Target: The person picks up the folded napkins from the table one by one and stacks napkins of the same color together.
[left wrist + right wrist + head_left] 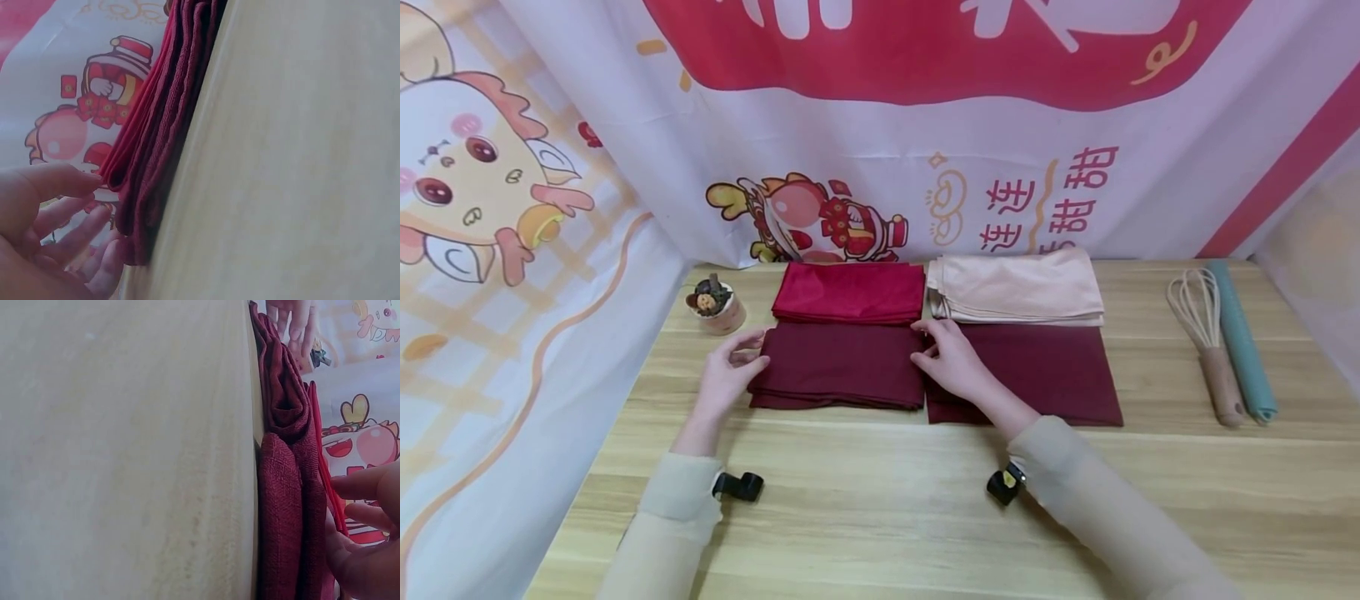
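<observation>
A folded dark maroon cloth (842, 365) lies between my two hands. My left hand (730, 367) is at its left end, thumb and fingers apart, the fingertips right at the edge. In the left wrist view the thick stacked folds (165, 125) show beside the loosely bent fingers. At the cloth's right end is my right hand (953, 357), its thumb and fingers spread apart and overlapping a second maroon cloth (1045, 371). In the right wrist view the right-hand fingers (356, 487) hover by the top of the folds.
Behind lie a folded bright red cloth (850, 292) and a folded pale pink cloth (1018, 287). A small pot with a figurine (718, 307) stands at back left. To the right are a whisk (1206, 342) and a teal roll (1243, 350). A printed curtain (865, 133) hangs behind the wooden table (865, 500).
</observation>
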The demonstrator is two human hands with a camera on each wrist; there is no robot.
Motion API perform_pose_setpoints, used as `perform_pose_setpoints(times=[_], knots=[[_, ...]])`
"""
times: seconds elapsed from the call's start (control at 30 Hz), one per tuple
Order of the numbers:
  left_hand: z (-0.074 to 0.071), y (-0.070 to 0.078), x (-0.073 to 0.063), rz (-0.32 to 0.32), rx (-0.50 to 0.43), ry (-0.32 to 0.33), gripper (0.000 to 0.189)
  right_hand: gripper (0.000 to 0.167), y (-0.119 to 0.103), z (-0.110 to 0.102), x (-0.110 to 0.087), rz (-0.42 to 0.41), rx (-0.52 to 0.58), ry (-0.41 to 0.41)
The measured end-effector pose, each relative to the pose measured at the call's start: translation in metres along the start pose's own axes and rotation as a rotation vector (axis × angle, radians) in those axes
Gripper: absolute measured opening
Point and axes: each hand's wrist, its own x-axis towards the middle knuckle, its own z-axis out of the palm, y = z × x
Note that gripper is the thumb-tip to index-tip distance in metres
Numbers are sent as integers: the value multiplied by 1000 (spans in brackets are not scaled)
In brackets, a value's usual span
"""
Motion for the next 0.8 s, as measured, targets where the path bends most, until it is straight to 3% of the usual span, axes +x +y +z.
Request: perform_pose_setpoints(times=[0.2,0.6,0.8], knots=[[-3,-6,1,-70,11,-29,47,44,1,1,3,16,-59,-29],[-3,-6,6,-88,167,-129,48,42,6,7,9,-5,-172,-87],[-1,-2,5,-71,172,-143,48,38,5,11,10,-28,-182,-88]])
